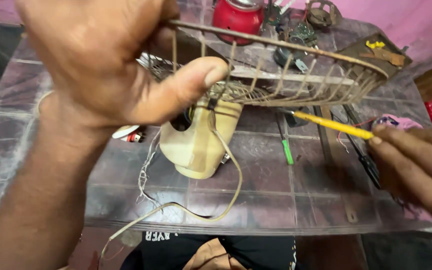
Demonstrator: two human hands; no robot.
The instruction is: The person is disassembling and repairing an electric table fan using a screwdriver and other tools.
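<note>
A: Item one?
B: Left hand, fingers clamped on the wire fan guard, above the cream fan body.
A: Item two?
B: Right hand, fingers pinching a yellow-handled screwdriver just below the guard, over the tabletop.

Both forearms are showing bare, with no sleeves, watch or rings. The left hand is filling the upper left; the right hand is entering at right. Dark printed clothing is showing bottom centre.
</note>
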